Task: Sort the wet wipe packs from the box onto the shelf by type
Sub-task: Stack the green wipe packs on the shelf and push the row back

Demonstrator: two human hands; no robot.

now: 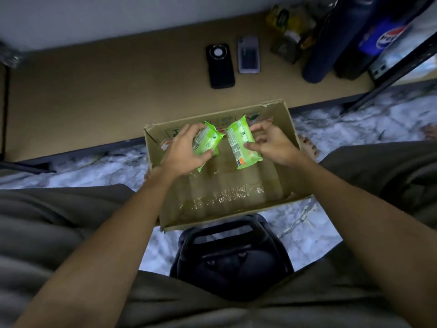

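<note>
Green wet wipe packs are sitting in both hands above the far half of the open cardboard box [287, 129]. The left pack [208, 140] is being gripped by the left hand [183, 150], whose fingers are curling over its top while the thumb is pressing its near edge. The right pack [241, 143] is tilting with its long axis running from 12 toward 6 o'clock, printed back panel facing up; the right hand [272, 144] is pinching it, thumb on the panel and the other fingers curling behind its 3 o'clock edge. The two packs are lying just beside each other, nearly touching at their far ends.

Inside the box, toward 6 o'clock from the packs, clear crinkled plastic wrap [224, 197] is lying on the bottom. Strips of orange-and-white packaging are showing along the far wall, behind the hands.

At 12 o'clock from the box, a low tan shelf [94, 102] is running across the view, carrying a black phone [220, 66] and, just to its 3 o'clock side, a grey phone [248, 54], both lying flat. Farther toward 2 o'clock a dark blue cylinder [331, 43] is standing, with blurred yellow-green items beside it.

At 6 o'clock from the box a dark plastic stool [233, 252] is standing on the marble-patterned floor [106, 171], between the person's knees.
</note>
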